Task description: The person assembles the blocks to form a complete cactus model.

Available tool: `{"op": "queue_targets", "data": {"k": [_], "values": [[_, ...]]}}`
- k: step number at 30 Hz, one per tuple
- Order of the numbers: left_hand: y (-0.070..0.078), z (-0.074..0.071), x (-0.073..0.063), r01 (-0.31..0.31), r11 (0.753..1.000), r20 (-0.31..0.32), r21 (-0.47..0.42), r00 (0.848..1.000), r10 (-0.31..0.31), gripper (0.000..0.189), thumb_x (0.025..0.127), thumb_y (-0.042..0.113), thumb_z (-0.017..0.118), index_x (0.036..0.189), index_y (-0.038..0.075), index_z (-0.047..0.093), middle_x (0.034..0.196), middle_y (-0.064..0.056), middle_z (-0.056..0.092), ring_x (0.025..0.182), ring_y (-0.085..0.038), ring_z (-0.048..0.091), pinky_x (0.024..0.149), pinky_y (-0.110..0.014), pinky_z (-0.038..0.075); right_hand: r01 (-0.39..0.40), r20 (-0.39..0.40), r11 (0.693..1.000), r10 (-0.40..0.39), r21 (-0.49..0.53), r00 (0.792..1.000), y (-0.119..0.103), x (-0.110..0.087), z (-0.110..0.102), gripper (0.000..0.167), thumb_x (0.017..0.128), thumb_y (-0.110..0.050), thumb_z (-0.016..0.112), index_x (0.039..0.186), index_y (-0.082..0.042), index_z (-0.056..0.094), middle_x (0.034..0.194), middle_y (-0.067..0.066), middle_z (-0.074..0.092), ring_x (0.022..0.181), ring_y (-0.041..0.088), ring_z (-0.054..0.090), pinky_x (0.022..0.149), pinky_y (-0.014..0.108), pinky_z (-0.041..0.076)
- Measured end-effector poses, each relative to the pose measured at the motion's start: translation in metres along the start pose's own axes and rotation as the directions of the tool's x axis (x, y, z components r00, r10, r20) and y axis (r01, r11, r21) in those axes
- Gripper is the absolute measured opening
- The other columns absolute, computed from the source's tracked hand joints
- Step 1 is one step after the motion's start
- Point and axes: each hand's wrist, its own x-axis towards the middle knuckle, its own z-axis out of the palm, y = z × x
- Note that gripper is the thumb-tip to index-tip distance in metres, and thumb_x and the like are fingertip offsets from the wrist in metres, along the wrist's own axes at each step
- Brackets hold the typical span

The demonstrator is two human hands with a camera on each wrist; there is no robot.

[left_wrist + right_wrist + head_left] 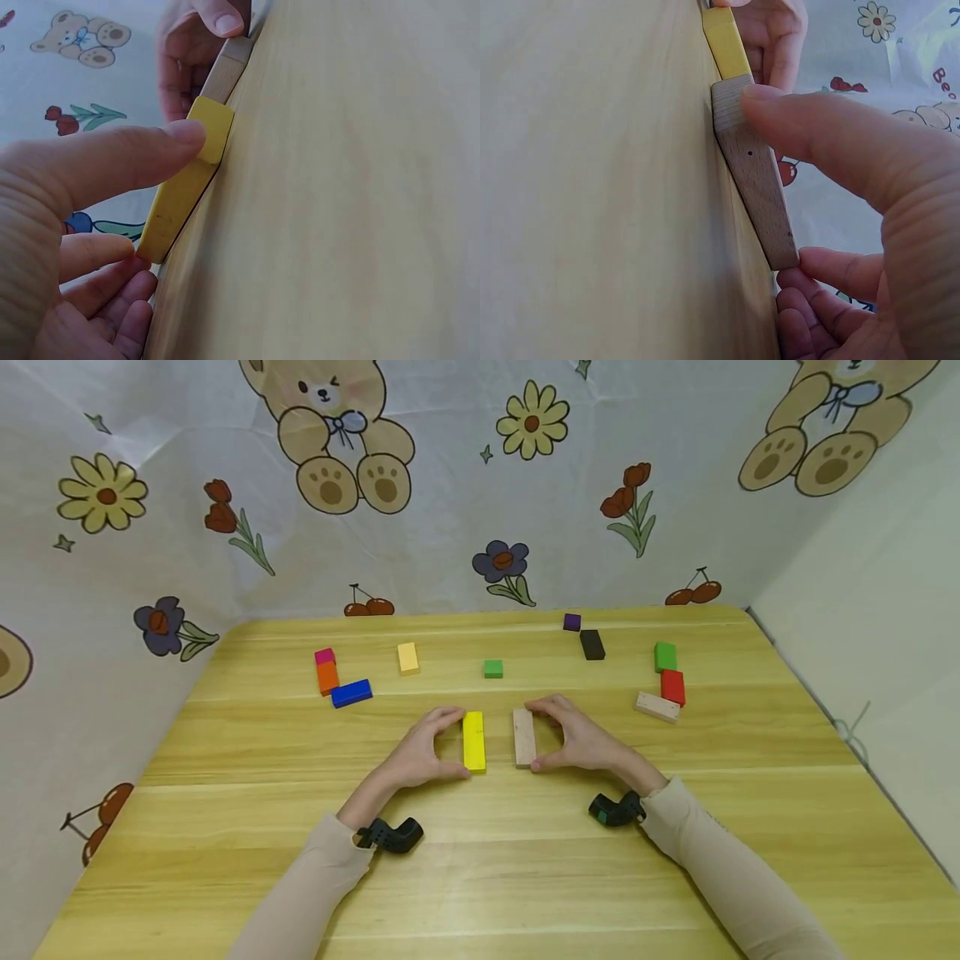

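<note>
My left hand [422, 755] holds a long yellow wooden block [474, 742] by its two short ends, thumb at the near end and fingers at the far end. The block lies flat on the table, lengthwise away from me. To its right, across a narrow gap, lies a long plain wooden block [524, 739], nearly parallel to it. My right hand [583, 740] pinches that one end to end in the same way. In the right wrist view the thumb presses the near end of the plain block [754, 180], and a small dark dot shows on its side.
Pink, orange and blue blocks [352, 693] touch at the left. Farther back lie a pale yellow block [408, 658], a small green block [492, 669], a black block [592, 645] and a purple block [572, 622]. Green, red and plain blocks [657, 707] cluster at the right.
</note>
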Motion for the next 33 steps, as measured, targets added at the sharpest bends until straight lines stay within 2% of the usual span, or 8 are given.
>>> {"op": "queue_targets", "data": {"k": [6,16,26,33], "values": [[0.001,-0.002,-0.002,0.005,1.000,-0.031,-0.017,1.000,-0.005,0.091,0.069,0.020,0.088,0.146,0.001,0.044,0.151,-0.012,0.041,0.129,-0.035,0.048,0.109,-0.050,0.040,-0.003,-0.010,1.000,0.003,-0.031,1.000,-0.001,0.004,-0.001,0.091,0.070,-0.030,0.089,0.145,-0.005,0.044,0.135,0.012,0.046,0.125,0.028,0.044,0.110,0.052,0.035],[0.006,0.008,-0.020,-0.008,1.000,-0.053,0.001,0.999,0.008,0.091,0.065,0.021,0.091,0.143,0.001,0.048,0.146,-0.009,0.047,0.126,-0.030,0.052,0.107,-0.047,0.042,-0.010,-0.011,0.999,0.010,-0.046,1.000,-0.005,0.010,-0.001,0.090,0.072,-0.030,0.088,0.145,-0.002,0.044,0.135,0.015,0.046,0.122,0.030,0.046,0.107,0.051,0.038],[0.016,0.024,-0.028,-0.076,0.997,-0.028,0.030,0.997,0.077,0.091,0.063,0.026,0.092,0.140,0.000,0.052,0.142,-0.005,0.051,0.125,-0.025,0.052,0.103,-0.045,0.045,-0.035,-0.011,0.996,0.034,-0.079,0.999,-0.003,0.022,-0.001,0.090,0.072,-0.032,0.087,0.146,-0.003,0.044,0.133,0.014,0.046,0.120,0.028,0.047,0.108,0.049,0.038],[0.023,0.032,-0.029,-0.090,0.996,0.007,0.028,0.996,0.090,0.092,0.063,0.027,0.092,0.141,0.001,0.051,0.144,-0.007,0.049,0.134,-0.029,0.045,0.108,-0.051,0.040,-0.029,-0.013,0.997,0.028,-0.068,1.000,-0.002,0.031,-0.003,0.089,0.072,-0.030,0.087,0.145,-0.003,0.044,0.134,0.016,0.046,0.120,0.029,0.046,0.108,0.049,0.038]]}}
